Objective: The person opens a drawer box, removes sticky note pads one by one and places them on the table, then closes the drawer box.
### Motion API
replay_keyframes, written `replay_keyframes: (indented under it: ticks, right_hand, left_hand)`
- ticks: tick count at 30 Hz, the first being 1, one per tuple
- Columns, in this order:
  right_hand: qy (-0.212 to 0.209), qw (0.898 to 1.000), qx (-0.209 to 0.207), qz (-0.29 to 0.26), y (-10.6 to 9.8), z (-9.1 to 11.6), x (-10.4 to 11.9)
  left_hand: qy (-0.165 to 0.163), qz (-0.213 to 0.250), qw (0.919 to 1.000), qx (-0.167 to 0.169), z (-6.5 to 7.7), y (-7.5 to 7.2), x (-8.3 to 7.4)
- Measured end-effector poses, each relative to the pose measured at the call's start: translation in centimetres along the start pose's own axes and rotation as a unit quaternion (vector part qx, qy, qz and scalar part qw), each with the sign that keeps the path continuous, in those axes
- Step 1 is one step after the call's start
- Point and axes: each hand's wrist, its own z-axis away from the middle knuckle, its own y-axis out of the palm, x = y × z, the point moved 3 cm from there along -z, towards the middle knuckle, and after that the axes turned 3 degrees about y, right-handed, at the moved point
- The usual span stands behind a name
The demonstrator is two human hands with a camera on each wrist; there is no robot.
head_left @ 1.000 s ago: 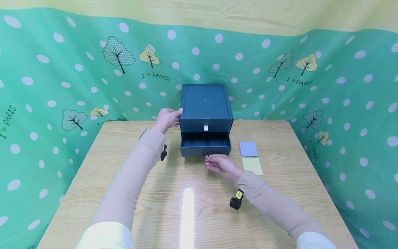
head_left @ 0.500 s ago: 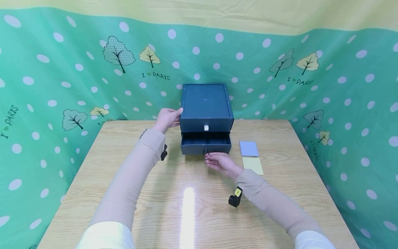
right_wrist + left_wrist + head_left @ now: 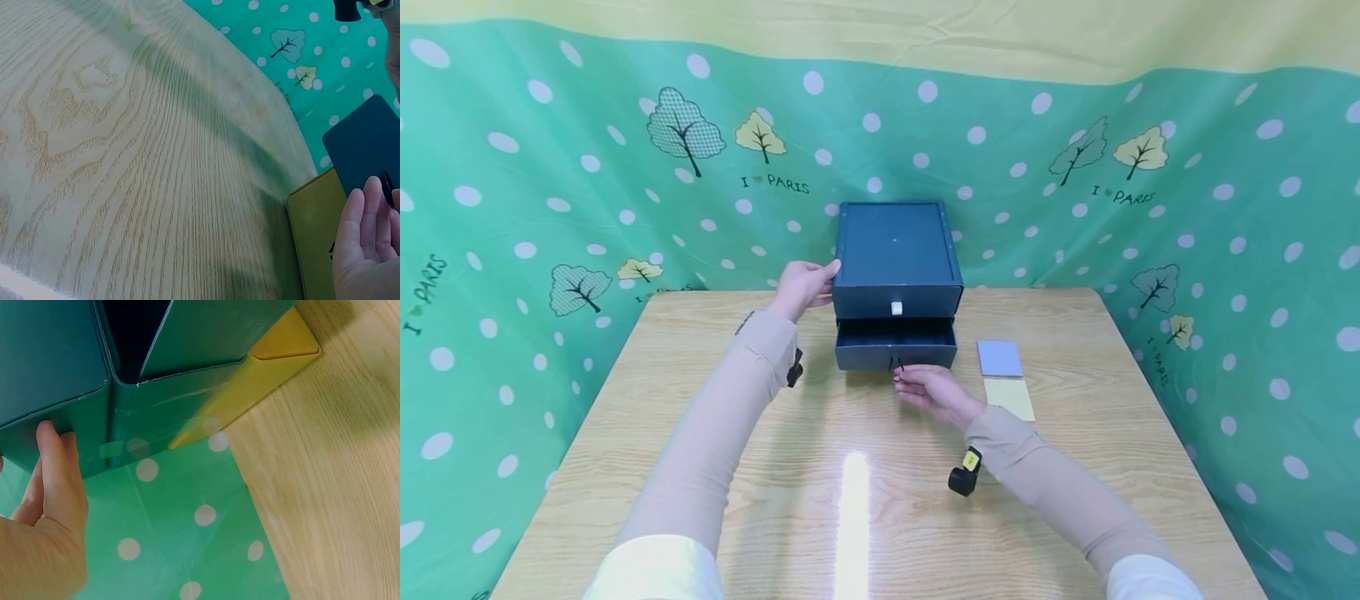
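A dark blue drawer unit (image 3: 895, 246) stands at the back of the table. Its upper drawer, with a white knob (image 3: 897, 308), is closed; the drawer below (image 3: 863, 358) is partly pulled out, and no contents are visible in it. My left hand (image 3: 801, 287) rests against the unit's left side, its thumb near the top edge. In the left wrist view, straight fingers (image 3: 57, 469) press the side wall. My right hand (image 3: 934, 393) pinches the black loop pull (image 3: 387, 189) on the extended drawer. A yellow box or drawer (image 3: 275, 369) shows beneath that drawer in the wrist views.
A blue paper pad (image 3: 999, 358) and a yellow paper pad (image 3: 1009, 398) lie right of the unit, near my right wrist. A green dotted cloth (image 3: 737, 233) hangs behind and beside the wooden table (image 3: 790, 500).
The extended drawer has slid slightly inward, and my right hand has moved a little toward the unit with it. My left hand has stayed in place.
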Motion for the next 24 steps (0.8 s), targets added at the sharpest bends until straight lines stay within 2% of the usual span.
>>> replay_keyframes:
  ticks: [19, 24]
  right_hand:
    - [-0.021, 1.000, 0.013, -0.001, -0.15, -0.62, 0.42]
    - [-0.016, 1.000, 0.003, 0.002, -0.09, -0.71, 0.55]
  left_hand:
    - [-0.005, 0.012, 0.9999, 0.006, 0.05, -0.04, -0.27]
    - [-0.009, 0.022, 0.9997, 0.006, 0.07, 0.02, -0.20]
